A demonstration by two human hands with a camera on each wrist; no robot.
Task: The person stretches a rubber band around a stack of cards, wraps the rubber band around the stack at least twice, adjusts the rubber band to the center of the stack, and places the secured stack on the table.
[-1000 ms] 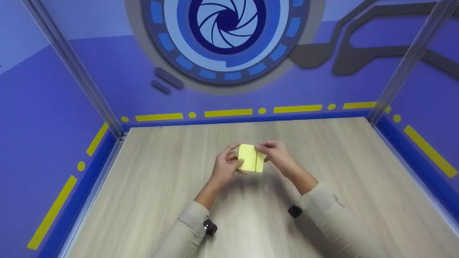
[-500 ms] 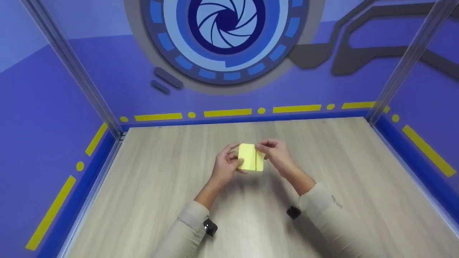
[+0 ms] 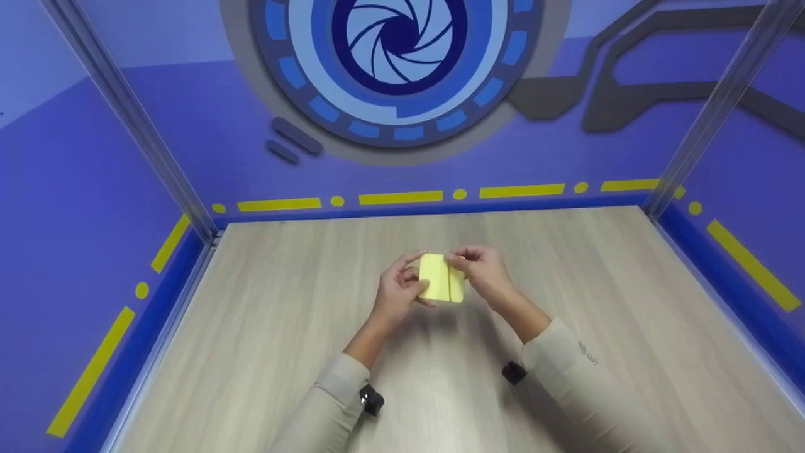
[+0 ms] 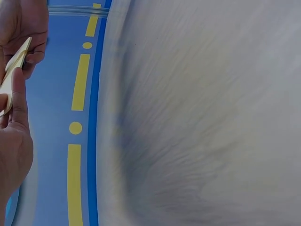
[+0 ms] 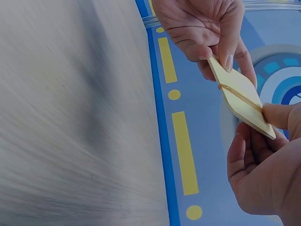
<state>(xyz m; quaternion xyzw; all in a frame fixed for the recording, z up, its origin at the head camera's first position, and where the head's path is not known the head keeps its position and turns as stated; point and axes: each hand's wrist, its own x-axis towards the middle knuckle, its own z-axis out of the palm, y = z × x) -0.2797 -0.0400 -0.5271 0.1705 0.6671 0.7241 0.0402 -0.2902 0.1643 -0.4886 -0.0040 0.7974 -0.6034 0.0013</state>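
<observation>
A thin pad of pale yellow paper point(image 3: 434, 277) is held up above the table, with a rubber band point(image 5: 240, 96) stretched across it near its right side. My left hand point(image 3: 396, 289) grips the pad's left side, thumb on the front face and fingers around the edges. At the top edge, where the band crosses, my right hand point(image 3: 487, 270) pinches with thumb and fingers. In the right wrist view the right thumb lies at the band's end; part of the band there is hidden. The left wrist view shows the pad point(image 4: 19, 59) nearly edge-on.
A wood-grain table point(image 3: 283, 314) lies under both hands. Blue printed panels point(image 3: 283, 176) with yellow dashes enclose it at the back and sides, with metal posts point(image 3: 148, 138) at the corners. Small black devices point(image 3: 371, 400) sit at the sleeve cuffs.
Almost nothing differs. The pad and both hands have shifted only slightly; the right forearm has drawn a little to the left. Both hands keep their hold.
</observation>
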